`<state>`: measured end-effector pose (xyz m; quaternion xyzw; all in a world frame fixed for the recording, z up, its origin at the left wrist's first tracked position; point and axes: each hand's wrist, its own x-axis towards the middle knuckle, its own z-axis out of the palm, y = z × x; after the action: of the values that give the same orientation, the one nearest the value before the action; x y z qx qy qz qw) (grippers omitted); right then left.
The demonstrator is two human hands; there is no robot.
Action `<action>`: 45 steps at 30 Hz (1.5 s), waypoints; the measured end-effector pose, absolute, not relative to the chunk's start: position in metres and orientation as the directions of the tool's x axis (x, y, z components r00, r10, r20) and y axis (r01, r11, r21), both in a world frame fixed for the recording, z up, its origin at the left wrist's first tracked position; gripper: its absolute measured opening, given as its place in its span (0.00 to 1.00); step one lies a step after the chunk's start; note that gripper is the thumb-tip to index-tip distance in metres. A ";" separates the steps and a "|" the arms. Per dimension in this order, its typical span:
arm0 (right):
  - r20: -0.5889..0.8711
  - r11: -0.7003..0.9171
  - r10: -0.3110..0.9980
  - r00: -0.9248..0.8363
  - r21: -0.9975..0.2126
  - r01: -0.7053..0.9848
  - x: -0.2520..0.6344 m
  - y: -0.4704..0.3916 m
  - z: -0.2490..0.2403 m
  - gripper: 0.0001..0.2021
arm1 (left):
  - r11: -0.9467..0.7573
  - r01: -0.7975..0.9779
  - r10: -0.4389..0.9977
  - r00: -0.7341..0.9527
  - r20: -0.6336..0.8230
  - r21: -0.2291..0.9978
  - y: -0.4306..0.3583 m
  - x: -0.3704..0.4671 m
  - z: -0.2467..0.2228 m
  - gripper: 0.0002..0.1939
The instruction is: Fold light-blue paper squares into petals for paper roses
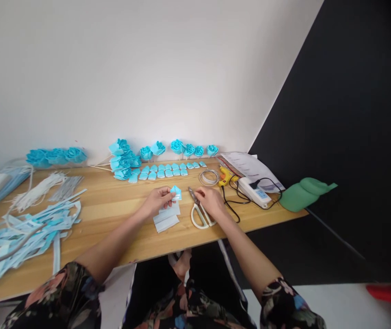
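Note:
Between the thumb and fingers of my left hand [160, 200] is a small light-blue fabric petal [176, 192], cut to a point at the top. Below it on the wooden table lie pale rectangular fabric pieces [166, 223], partly overlapping. My right hand [211, 202] is closed at the pivot of the scissors [199, 220], which have white handles and blades pointing away from me. The fingertips partly cover the scissors. Behind both hands, cut blue petals [168, 173] are laid out in rows.
Blue fabric roses [178, 146] line the wall, some on sticks. At right are a coil of wire [209, 177], a yellow glue gun [227, 175], a power strip [255, 193], black cords and a green bottle-shaped object [300, 195]. Mask strips [40, 228] are heaped at left.

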<state>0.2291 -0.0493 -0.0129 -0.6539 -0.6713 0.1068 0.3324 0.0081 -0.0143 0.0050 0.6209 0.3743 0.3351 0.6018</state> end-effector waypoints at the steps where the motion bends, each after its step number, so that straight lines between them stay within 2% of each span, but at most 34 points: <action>1: 0.305 0.122 0.950 0.066 -0.557 0.822 0.226 -0.047 -0.013 0.05 | 0.009 0.062 0.871 0.490 -0.038 0.998 -0.014 0.008 0.005 0.21; 7: 0.298 0.099 0.952 0.065 -0.502 0.859 0.222 -0.041 -0.016 0.07 | 0.016 0.085 0.865 0.498 -0.056 0.996 -0.013 0.008 0.007 0.22; 20: 0.247 0.010 0.954 0.171 -0.595 0.804 0.230 -0.042 -0.019 0.09 | 0.043 0.102 0.869 0.488 -0.088 0.994 -0.009 0.006 0.001 0.22; 33: 0.283 0.068 0.939 0.193 -0.706 0.705 0.230 -0.043 -0.020 0.09 | 0.100 0.059 0.848 0.518 -0.116 0.993 -0.011 0.006 -0.001 0.21; 37: 0.467 0.197 0.868 0.167 -0.634 0.748 0.228 -0.050 -0.016 0.11 | 0.114 0.092 0.822 0.551 -0.146 0.989 -0.016 0.006 0.003 0.22; 41: 0.648 0.460 0.761 -0.042 -0.493 0.739 0.219 -0.059 -0.005 0.09 | 0.123 0.103 0.793 0.587 -0.160 0.987 -0.021 0.008 0.010 0.22; 45: 0.734 0.627 0.642 -0.223 -0.335 0.703 0.212 -0.061 0.006 0.10 | 0.131 0.091 0.775 0.612 -0.159 0.987 -0.021 0.008 0.012 0.21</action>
<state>0.2120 -0.0614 0.0065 -0.4304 -0.7811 -0.0340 0.4511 0.0079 -0.0213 0.0121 0.6065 0.3568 0.2585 0.6618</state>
